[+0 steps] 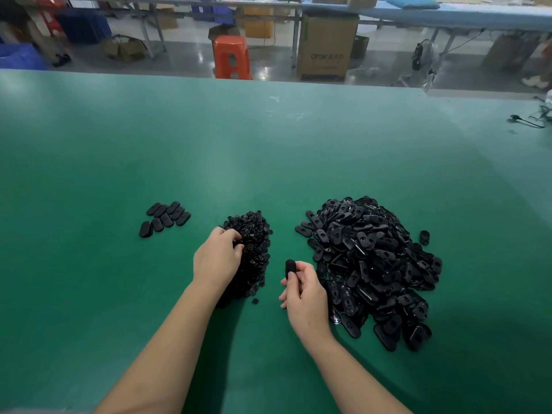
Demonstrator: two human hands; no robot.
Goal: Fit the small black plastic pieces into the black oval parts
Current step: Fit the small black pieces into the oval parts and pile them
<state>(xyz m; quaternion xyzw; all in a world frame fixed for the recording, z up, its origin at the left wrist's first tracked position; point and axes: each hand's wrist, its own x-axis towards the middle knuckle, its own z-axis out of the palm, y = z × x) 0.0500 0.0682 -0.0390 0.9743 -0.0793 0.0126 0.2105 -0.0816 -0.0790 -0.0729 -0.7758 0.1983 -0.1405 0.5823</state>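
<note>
Right hand [301, 297] grips one black oval part [290, 268] between thumb and curled fingers, held upright above the green table [268, 150]. Just right, big heap of oval parts [373, 264]. Left hand [216, 258], fingers curled, digs into pile of small black plastic pieces [254, 249]; can't tell whether it pinches one. Further left, nine oval parts in neat rows [164, 218]. Beyond table: orange stool [231, 56], cardboard box [327, 46].

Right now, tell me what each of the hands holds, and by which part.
Right hand pinches one oval part by its lower end. Left hand digs curled fingers into the small-piece pile; whether it has gripped a piece cannot be told.
</note>
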